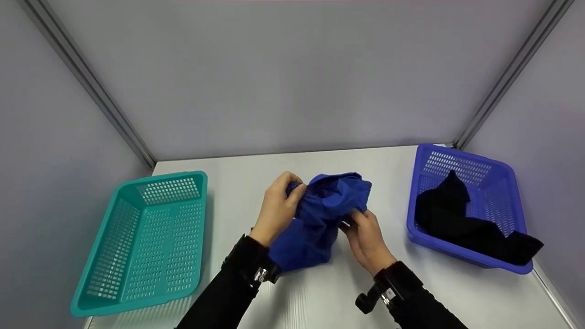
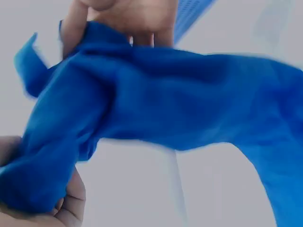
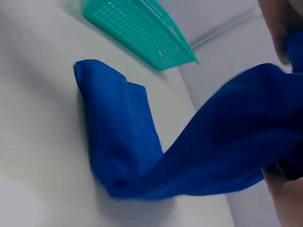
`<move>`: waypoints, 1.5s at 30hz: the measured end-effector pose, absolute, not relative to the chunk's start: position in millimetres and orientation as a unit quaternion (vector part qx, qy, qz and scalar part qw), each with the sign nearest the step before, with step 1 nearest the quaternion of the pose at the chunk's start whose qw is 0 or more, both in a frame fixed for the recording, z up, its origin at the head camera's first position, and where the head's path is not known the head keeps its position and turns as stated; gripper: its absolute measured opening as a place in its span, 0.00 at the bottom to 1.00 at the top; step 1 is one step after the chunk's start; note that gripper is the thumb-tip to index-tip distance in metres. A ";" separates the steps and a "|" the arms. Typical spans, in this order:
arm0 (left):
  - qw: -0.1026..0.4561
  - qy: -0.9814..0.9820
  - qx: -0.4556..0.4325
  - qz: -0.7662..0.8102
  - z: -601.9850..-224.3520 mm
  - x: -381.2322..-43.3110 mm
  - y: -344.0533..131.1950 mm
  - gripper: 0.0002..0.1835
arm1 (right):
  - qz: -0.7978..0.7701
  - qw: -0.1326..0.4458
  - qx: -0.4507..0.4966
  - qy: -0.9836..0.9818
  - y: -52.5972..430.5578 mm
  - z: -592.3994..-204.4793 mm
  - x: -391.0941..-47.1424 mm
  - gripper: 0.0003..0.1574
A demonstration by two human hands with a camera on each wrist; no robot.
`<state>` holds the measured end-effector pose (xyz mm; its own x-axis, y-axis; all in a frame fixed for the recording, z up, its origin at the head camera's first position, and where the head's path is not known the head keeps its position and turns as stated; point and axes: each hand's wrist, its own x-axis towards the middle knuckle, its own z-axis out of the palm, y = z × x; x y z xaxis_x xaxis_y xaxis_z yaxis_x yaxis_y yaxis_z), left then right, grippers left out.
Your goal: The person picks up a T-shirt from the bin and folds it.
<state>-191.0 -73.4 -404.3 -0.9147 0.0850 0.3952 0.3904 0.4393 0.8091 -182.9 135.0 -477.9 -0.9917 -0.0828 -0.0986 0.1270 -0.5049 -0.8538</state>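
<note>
A crumpled blue cloth garment (image 1: 331,198) hangs between both hands over the white table (image 1: 228,292). My left hand (image 1: 276,208) pinches its upper left part between thumb and fingers. On the right side, my right hand (image 1: 365,237) holds it from below, some fingers hidden behind the fabric. The garment's lower part lies on the table; the right wrist view shows this part of the blue garment (image 3: 118,127) with a straight hemmed end. Long twisted folds of the blue garment (image 2: 165,99) cross the left wrist view. Its exact kind is unclear.
A green mesh basket (image 1: 155,246) with nothing in it stands on the left. On the right, a purple mesh basket (image 1: 514,201) holds a black cloth (image 1: 457,230) that hangs over its front rim. Grey panels (image 1: 311,82) enclose the back and sides.
</note>
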 end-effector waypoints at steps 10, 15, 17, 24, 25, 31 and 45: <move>-0.003 -0.846 -0.076 -0.528 -436.7 -183.9 -79.2 0.13 | -0.900 0.082 0.084 0.420 184.4 -515.7 -176.3 0.18; -0.114 -0.878 -0.070 -0.460 -469.2 -172.8 -60.6 0.29 | -0.907 0.134 0.029 0.399 179.9 -517.9 -168.3 0.18; -0.099 -0.881 -0.083 -0.455 -481.2 -170.9 -55.9 0.17 | -0.902 0.158 -0.003 0.403 177.6 -518.1 -166.9 0.17; 0.074 -0.876 -0.103 -0.465 -481.1 -170.7 -63.4 0.05 | -0.861 0.180 -0.039 0.474 191.1 -528.6 -168.6 0.19; 0.094 -0.875 -0.099 -0.464 -477.3 -171.1 -65.8 0.07 | -0.857 0.180 -0.039 0.480 195.0 -530.4 -168.8 0.20; 0.121 -0.864 -0.104 -0.477 -457.2 -177.5 -72.4 0.08 | -0.840 0.224 -0.037 0.492 209.5 -532.9 -170.5 0.26; 0.025 -0.879 -0.184 -0.439 -444.9 -181.3 -76.6 0.20 | -0.599 0.074 0.077 0.794 173.0 -511.8 -180.1 0.11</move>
<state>-181.3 -76.6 -444.9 -0.9313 0.3013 0.2047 0.3445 0.5463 0.7634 -180.1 173.0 -511.8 -0.9772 0.0323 -0.2098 0.2107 0.2712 -0.9392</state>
